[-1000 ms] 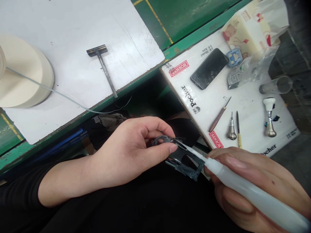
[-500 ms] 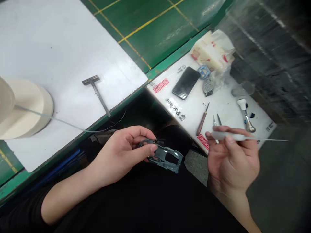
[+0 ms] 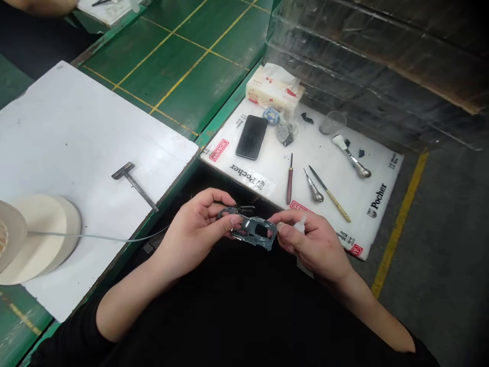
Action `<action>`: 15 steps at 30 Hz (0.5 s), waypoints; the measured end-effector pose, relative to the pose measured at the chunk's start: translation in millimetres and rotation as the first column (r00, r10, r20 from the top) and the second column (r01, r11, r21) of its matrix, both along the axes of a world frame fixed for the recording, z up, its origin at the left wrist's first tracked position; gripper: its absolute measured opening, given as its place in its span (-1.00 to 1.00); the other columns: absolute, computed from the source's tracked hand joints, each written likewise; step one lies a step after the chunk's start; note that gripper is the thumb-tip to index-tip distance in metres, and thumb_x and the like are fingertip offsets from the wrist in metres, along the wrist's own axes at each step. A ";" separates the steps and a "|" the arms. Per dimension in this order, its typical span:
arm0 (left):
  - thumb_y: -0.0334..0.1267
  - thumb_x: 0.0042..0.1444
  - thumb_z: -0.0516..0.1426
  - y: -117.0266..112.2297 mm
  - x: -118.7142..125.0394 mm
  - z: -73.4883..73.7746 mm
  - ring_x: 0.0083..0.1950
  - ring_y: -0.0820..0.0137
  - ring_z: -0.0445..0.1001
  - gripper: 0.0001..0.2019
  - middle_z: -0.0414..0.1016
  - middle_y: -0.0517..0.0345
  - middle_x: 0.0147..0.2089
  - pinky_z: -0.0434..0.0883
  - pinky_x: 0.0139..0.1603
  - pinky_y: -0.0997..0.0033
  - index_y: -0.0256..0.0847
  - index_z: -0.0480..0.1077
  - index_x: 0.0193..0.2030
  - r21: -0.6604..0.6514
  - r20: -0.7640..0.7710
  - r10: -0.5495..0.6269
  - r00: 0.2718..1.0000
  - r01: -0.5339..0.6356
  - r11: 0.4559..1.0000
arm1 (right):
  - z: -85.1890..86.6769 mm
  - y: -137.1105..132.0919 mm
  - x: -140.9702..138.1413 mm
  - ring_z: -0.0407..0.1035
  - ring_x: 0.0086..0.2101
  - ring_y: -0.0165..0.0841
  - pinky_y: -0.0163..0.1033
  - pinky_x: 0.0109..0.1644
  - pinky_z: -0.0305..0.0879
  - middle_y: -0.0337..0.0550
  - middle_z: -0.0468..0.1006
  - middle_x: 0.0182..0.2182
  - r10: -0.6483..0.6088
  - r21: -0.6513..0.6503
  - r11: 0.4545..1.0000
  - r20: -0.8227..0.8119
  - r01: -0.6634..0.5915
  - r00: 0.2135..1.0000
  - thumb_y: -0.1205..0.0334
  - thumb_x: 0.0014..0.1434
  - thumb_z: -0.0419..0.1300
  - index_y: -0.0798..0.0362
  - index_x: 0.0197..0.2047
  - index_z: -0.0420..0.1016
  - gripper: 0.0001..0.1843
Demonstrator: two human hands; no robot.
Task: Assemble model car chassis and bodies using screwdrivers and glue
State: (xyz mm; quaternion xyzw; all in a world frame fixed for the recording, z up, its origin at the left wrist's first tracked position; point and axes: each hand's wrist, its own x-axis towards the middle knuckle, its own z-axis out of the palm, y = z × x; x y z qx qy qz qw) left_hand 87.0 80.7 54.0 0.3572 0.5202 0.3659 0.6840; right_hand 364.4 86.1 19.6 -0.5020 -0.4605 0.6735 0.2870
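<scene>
My left hand (image 3: 194,229) grips the left end of a grey model car body shell (image 3: 255,232), its fingers curled around a dark part at that end. My right hand (image 3: 310,240) closes around a white plastic squeeze bottle (image 3: 301,226), and only its tip and lower end show past my fingers. The fingertips of my right hand reach the right end of the shell and appear to touch it. Part of the shell's underside is hidden by my fingers.
A white Pocher mat (image 3: 367,224) holds a phone (image 3: 251,136), tissue box (image 3: 275,89), several hand tools and a clear cup (image 3: 333,122). A metal T-shaped tool (image 3: 133,183) lies on a white board (image 3: 76,142) beside a cream roll (image 3: 42,237). A co-worker's arm (image 3: 38,5) shows top left.
The view has pulled back and shows more of the bench. My right hand has come in beside the shell, with the bottle now held tip up instead of pointing sideways.
</scene>
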 end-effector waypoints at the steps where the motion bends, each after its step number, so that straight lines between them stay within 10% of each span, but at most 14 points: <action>1: -0.10 0.45 0.47 2.4 3.0 0.2 -0.16 0.36 0.82 -0.70 0.85 0.16 -0.17 0.68 -0.09 0.48 -0.14 0.51 0.10 0.013 -0.024 -0.007 1.000 0.008 1.000 | 5.2 0.8 1.0 0.35 -0.48 -0.36 -0.20 -0.38 0.35 -0.23 0.55 -0.48 -0.013 -0.001 1.000 0.011 0.013 1.000 -0.30 0.31 0.58 0.01 -0.02 0.84 -0.47; 6: -0.10 0.42 0.47 10.9 17.0 -3.6 -0.17 0.33 0.80 -0.68 0.82 0.16 -0.19 0.70 -0.05 0.41 -0.12 0.51 0.12 0.039 -0.088 -0.065 0.994 0.068 0.997 | 19.4 3.5 2.4 0.53 -0.36 -0.30 -0.20 -0.28 0.46 -0.12 0.75 -0.27 -0.041 0.028 0.999 0.124 0.038 0.991 -0.18 0.30 0.59 -0.02 -0.03 0.83 -0.59; 15: 0.14 0.23 0.56 37.1 39.7 -41.5 -0.07 0.21 0.81 -0.42 0.83 0.00 -0.09 0.74 0.00 0.29 -0.18 0.51 0.13 -0.019 -0.032 -0.069 0.997 0.068 0.997 | -9.5 12.0 17.1 0.70 -0.15 -0.17 -0.13 0.02 0.56 -0.17 0.84 -0.19 -0.221 0.363 0.929 0.399 0.068 0.890 -0.11 0.45 0.38 -0.09 -0.13 0.82 -0.70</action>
